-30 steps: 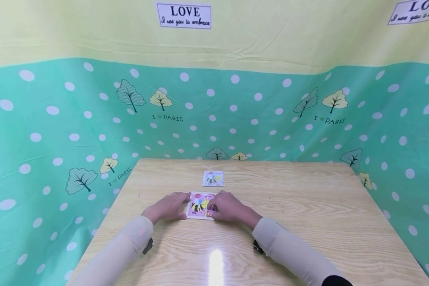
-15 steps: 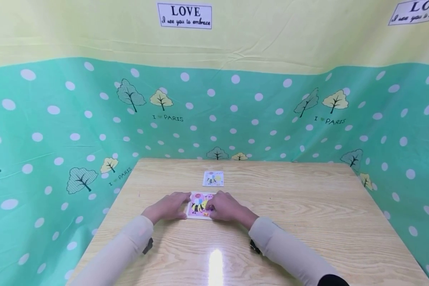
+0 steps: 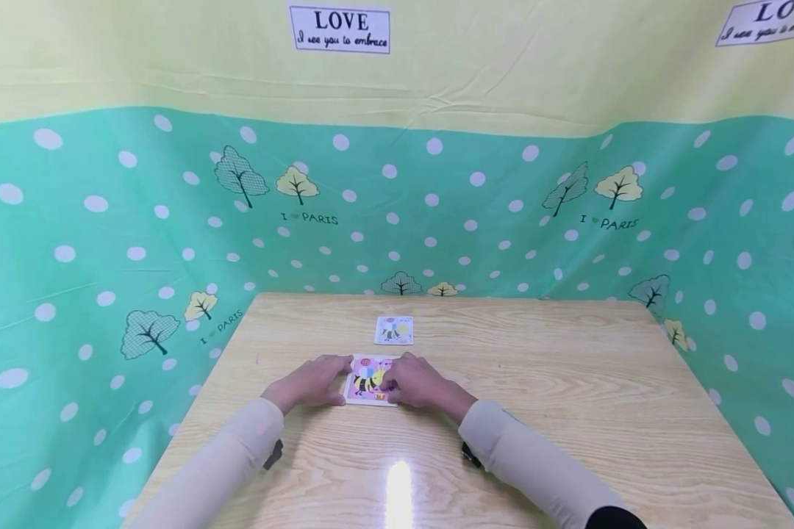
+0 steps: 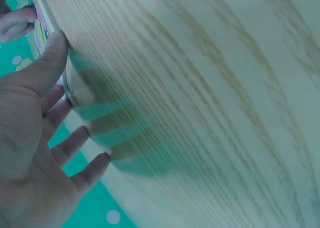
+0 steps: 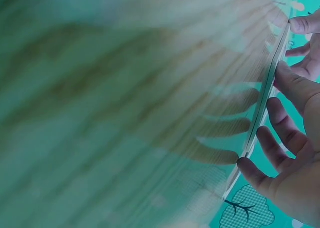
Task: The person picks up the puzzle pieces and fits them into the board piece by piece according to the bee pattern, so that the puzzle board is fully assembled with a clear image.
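A square bee picture puzzle (image 3: pixel 369 382) in a white frame lies flat on the table. My left hand (image 3: pixel 314 380) grips its left side, thumb at the near corner and fingertips at the far corner. Across from it, my right hand (image 3: pixel 420 382) grips the right side, with a bent finger pressing on the picture and covering that part of it. In the left wrist view, the left thumb (image 4: pixel 55 45) sits against the puzzle's edge (image 4: pixel 47 13). The right wrist view shows the right thumb (image 5: pixel 287 75) at the board's edge (image 5: pixel 265 95), the other fingers spread behind.
Just beyond the puzzle lies a paler bee picture card (image 3: pixel 393 330). Both rest on a wood-grain table (image 3: pixel 569 382), which has a bright light reflection near its front. A green dotted curtain (image 3: pixel 476 198) encloses the back and sides.
A small orange piece at the puzzle's near edge, loose-looking a second ago, now sits flush in the picture. My right hand has shifted slightly left; the left hand has stayed put.
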{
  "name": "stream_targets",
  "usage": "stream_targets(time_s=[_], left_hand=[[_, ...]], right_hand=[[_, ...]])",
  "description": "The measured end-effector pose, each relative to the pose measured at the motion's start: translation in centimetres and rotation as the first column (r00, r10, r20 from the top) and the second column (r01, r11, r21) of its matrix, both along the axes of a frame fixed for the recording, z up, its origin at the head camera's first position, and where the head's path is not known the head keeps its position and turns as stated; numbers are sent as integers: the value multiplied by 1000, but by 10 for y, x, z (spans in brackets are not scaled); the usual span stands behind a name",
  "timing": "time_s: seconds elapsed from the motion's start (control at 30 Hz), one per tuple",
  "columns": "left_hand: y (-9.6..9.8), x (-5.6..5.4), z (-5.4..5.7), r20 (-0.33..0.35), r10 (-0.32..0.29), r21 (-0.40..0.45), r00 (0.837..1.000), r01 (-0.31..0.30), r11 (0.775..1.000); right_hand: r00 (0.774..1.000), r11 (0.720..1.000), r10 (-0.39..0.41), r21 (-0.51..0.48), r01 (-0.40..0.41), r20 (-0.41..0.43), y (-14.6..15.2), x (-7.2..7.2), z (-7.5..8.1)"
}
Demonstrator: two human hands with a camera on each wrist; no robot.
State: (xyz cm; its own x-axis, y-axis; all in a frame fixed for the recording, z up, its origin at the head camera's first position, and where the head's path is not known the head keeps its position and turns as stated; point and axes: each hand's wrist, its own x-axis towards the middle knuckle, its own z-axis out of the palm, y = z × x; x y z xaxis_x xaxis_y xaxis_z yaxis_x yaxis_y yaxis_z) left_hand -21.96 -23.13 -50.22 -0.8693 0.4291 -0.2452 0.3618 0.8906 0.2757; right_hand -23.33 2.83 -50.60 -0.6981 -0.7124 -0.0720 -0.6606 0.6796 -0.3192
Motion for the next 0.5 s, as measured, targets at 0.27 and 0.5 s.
stream_targets(time_s=[0.27, 0.5], left_hand=[[3, -3, 0, 42, 17, 7, 999, -18, 1000], [19, -9, 12, -5, -2, -63, 1000, 2, 998]], right_hand=[[1000, 1000, 17, 5, -17, 7, 3, 3, 1], [998, 999, 17, -33, -15, 58, 14, 5, 9]])
